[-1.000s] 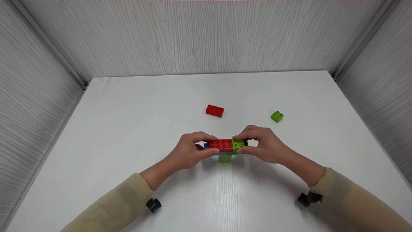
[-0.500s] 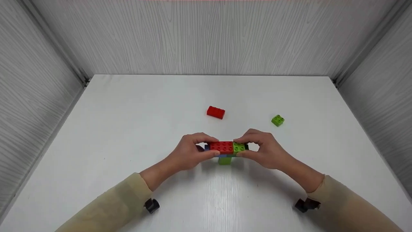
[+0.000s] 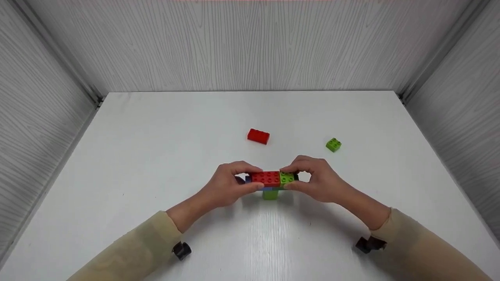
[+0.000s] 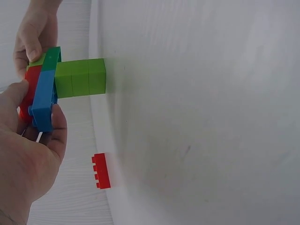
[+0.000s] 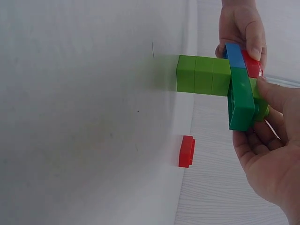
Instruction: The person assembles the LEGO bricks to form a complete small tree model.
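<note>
A T-shaped toy brick build stands on the table, held by both hands at its top. Its leg is a column of lime green bricks (image 4: 80,78). Across that lie a blue brick (image 4: 43,98) and a dark green brick (image 5: 241,101), end to end. The top layer is a red brick (image 3: 269,178) beside a small lime green brick (image 3: 287,178). My left hand (image 3: 230,185) pinches the red brick between thumb and fingers, partly hiding its left end. With thumb and index finger, my right hand (image 3: 322,181) pinches the small lime brick.
Behind the build lies a loose red brick (image 3: 258,136), studs up. Farther right is a loose small lime brick (image 3: 333,144). Wood-grained panels (image 3: 250,47) enclose the white table (image 3: 175,128) at the back and sides.
</note>
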### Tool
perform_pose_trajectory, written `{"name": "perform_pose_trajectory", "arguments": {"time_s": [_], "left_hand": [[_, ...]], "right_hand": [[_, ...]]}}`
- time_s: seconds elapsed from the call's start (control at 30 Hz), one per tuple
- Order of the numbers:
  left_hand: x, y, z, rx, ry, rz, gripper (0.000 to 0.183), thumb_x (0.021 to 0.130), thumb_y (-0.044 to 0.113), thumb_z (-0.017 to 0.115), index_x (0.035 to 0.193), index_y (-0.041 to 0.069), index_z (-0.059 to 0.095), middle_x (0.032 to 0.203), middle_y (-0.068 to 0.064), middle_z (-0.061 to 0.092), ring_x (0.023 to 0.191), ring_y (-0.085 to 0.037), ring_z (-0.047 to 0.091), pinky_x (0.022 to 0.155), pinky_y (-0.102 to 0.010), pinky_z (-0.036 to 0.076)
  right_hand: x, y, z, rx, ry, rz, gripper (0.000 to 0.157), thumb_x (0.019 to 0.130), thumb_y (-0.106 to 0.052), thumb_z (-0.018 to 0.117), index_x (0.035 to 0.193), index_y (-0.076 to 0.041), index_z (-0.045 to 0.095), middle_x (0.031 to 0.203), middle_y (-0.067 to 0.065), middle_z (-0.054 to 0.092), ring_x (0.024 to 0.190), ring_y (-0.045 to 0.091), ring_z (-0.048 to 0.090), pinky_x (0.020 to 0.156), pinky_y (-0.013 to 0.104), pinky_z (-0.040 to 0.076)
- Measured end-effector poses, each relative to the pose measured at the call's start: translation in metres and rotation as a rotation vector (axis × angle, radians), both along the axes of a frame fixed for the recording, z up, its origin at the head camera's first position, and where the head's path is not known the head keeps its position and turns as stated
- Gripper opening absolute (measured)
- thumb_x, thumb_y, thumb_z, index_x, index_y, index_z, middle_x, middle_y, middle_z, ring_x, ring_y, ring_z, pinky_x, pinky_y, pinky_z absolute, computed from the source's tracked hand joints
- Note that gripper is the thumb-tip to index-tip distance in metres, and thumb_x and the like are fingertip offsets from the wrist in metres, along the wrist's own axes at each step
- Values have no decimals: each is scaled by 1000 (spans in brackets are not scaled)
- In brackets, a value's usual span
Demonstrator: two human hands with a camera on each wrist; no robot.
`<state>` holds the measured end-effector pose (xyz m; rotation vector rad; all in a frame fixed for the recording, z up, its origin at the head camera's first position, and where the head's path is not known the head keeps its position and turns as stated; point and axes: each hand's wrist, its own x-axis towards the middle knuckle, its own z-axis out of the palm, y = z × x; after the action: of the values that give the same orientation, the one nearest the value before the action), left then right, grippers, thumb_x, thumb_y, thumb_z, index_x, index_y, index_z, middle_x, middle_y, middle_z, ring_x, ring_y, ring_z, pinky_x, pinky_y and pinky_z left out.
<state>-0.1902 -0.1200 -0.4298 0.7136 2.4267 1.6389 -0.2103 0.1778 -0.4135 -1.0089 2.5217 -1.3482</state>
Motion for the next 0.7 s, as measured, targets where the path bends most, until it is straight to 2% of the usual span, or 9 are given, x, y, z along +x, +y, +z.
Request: {"name": "perform_pose_trajectory", "arguments": {"time_s": [0.27, 0.53, 0.7], "left_hand": [[0, 0, 0, -2, -1, -1, 33, 94, 31, 85, 126, 24, 79, 116, 9, 74, 105, -18, 65, 83, -36, 61], [0, 1, 1, 11, 9, -7, 32, 93, 30, 85, 124, 23, 80, 114, 7, 75, 104, -19, 65, 82, -39, 61], [-1, 1, 0, 6, 11, -6, 31, 94, 30, 85, 124, 23, 80, 114, 7, 74, 103, -18, 65, 83, -41, 61]], "right_hand": [[-1, -3, 1, -23, -30, -1, 34, 89, -17, 89, 122, -20, 81, 106, -7, 73, 97, 18, 64, 84, 42, 57], [3, -4, -8, -84, 70, 2, 32, 89, -18, 89, 120, -13, 81, 106, -1, 73, 98, 19, 66, 81, 42, 58], [2, -5, -8, -84, 59, -6, 32, 88, -19, 89, 120, -16, 81, 107, -3, 73, 98, 18, 65, 81, 43, 58]]}}
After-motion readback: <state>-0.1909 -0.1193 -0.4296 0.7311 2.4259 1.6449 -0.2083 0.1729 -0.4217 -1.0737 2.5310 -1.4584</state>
